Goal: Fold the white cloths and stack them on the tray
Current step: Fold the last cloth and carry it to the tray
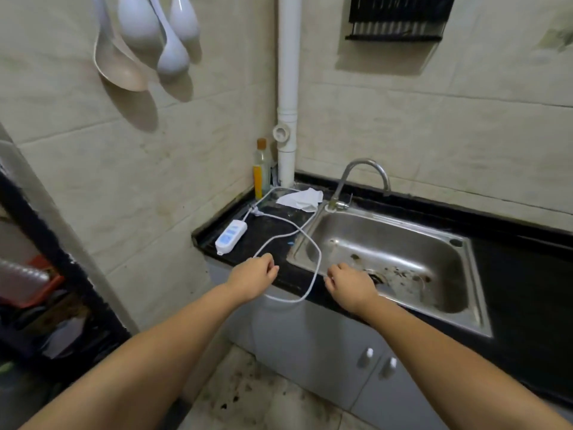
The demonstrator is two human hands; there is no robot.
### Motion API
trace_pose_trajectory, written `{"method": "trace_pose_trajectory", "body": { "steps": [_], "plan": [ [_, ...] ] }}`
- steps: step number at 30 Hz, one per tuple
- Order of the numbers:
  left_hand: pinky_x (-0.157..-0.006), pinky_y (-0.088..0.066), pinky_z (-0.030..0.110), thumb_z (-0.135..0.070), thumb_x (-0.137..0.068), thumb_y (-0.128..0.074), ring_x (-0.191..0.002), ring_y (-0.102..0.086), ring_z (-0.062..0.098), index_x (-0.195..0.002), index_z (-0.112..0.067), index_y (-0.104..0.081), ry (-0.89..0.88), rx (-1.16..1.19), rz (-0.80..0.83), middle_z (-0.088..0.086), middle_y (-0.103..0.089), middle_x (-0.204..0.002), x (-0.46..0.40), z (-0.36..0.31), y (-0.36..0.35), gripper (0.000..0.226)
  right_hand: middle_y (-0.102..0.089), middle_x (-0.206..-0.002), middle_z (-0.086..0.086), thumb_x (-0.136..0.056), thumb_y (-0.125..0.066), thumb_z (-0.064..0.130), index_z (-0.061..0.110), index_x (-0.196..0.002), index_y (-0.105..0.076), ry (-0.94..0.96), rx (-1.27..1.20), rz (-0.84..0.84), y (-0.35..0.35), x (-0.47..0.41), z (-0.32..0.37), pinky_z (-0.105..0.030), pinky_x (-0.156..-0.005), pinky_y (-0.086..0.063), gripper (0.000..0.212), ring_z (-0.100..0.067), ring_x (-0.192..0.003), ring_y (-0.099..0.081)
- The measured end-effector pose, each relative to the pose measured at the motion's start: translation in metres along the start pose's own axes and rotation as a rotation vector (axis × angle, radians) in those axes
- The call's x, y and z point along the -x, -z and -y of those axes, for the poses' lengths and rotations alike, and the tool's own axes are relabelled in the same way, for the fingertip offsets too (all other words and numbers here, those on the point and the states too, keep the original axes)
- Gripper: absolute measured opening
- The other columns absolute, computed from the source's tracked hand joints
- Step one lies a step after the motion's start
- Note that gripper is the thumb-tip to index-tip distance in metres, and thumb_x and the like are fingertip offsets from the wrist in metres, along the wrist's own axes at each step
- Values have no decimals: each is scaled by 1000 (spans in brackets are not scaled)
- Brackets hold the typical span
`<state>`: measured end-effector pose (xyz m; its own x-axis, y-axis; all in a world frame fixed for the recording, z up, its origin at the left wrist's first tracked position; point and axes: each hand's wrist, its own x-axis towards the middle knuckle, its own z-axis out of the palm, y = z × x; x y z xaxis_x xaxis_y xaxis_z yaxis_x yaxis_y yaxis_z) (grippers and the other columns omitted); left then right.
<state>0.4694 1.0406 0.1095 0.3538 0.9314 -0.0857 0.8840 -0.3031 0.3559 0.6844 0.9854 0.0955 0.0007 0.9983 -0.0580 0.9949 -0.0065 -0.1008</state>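
Note:
A crumpled white cloth (302, 197) lies on the black counter (273, 234) in the back corner, left of the tap. No tray is in view. A white cable (316, 265) loops over the counter's front edge from a white power strip (231, 237). My left hand (254, 276) is closed on the cable near the counter's front edge. My right hand (352, 282) is closed on the other side of the loop, at the sink's front left corner. Both hands are well in front of the cloth.
A steel sink (400, 262) with a curved tap (366, 178) fills the counter's middle. A bottle (261, 169) stands in the corner by a white pipe (286, 88). Ladles (148, 38) hang on the tiled wall. A dark shelf (37, 290) stands left; grey cabinet doors (341, 361) are below.

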Motion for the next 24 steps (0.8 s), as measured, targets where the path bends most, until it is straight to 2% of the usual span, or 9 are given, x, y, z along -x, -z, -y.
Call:
{"method": "trace_pose_trajectory", "body": {
  "steps": [8,12,16,21,24],
  "plan": [
    [-66,-40,34,-36,-99,-39,-89,-60,30,-100,-12,-51,-11,19,77,12,-64,-97,-133,13,0,27,-55,-118,-12,-100,-33,33,11,-115,-53,-9,-46,42,-1,-140,-26,-38,-87,-43,34,-31,-107,-55],
    [-75,-45,37,-34,-98,-41,-94,-60,33,-101,-10,-52,15,55,70,15,-64,-102,-218,16,-8,26,-55,-119,-13,-100,-32,34,10,-116,-53,0,-35,53,-8,-226,-47,-39,-87,-44,35,-32,-107,-56],
    [-72,-44,37,-31,-99,-41,-94,-60,34,-107,-8,-51,42,66,128,17,-65,-103,-307,14,-22,27,-54,-124,-12,-100,-33,34,12,-121,-50,-34,-91,101,-19,-310,-73,-40,-89,-46,35,-32,-111,-55],
    [-77,-47,41,-26,-96,-44,-94,-58,31,-106,-10,-49,39,114,204,14,-62,-107,-389,7,-54,20,-41,-133,-10,-97,-44,32,14,-130,-40,-82,-196,127,-48,-382,-98,-41,-86,-49,38,-31,-115,-52],
    [-87,-49,43,-20,-95,-44,-110,-55,29,-125,-14,-47,19,136,204,10,-56,-122,-424,-2,-78,31,-42,-130,-12,-94,-50,32,15,-128,-41,-72,-188,145,-69,-412,-104,-41,-84,-49,39,-31,-114,-51]
  ]
}}
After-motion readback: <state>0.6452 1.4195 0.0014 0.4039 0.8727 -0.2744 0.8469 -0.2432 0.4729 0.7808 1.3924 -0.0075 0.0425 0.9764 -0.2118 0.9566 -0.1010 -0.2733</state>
